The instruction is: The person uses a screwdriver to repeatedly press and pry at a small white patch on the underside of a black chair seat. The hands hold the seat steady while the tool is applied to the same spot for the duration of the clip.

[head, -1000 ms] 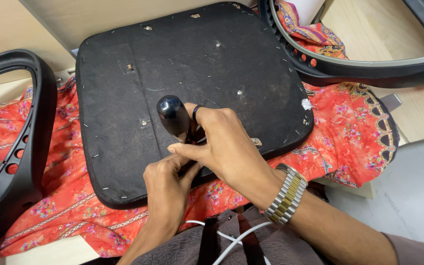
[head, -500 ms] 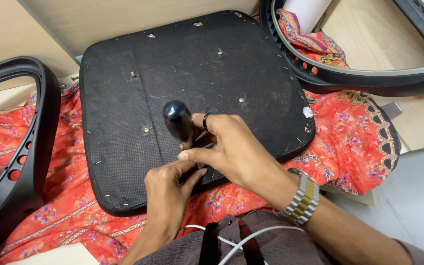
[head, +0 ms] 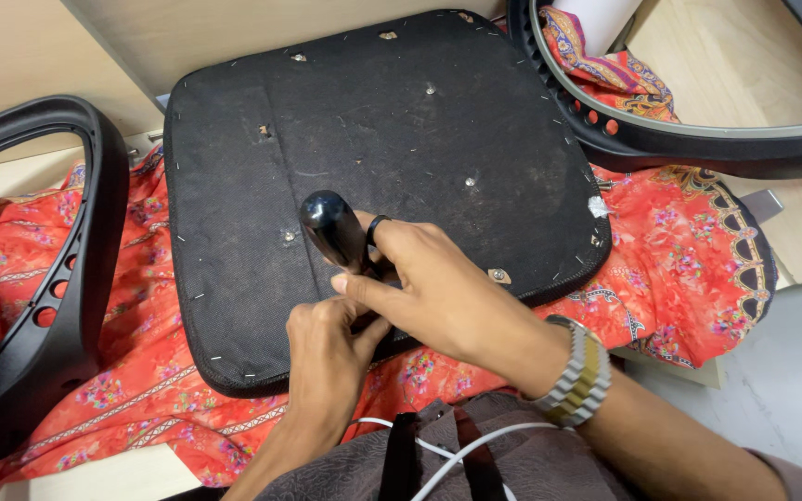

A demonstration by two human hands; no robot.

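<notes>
Hands meet at the near edge of the upturned seat pad (head: pixel 373 167), and the relation that matters lies there: the black tool handle (head: pixel 331 227) rises out of the grip, its long axis tilted up and away to the left, rounded butt end farthest from the fingers and its working end hidden beneath them. Right hand (head: pixel 443 297) is the nearer and governing one; its fingers are closed around the lower part of the handle (a dark ring shows on one finger), with the thumb laid across toward the left. Left hand (head: pixel 327 357) sits just below and touching it, fingers curled in at the base of the tool; whether they pinch a fastener or merely steady the shank cannot be told, as the contact point is covered. A metal wristwatch (head: pixel 573 376) sits on the right wrist. Beyond the hands, the pad lies flat, underside up, its black fabric stapled round the rim and marked by several small screw points. It rests on a red floral cloth (head: pixel 670 278). Black plastic chair frames lie at far left (head: pixel 67 250) and far upper right (head: pixel 679 139).
</notes>
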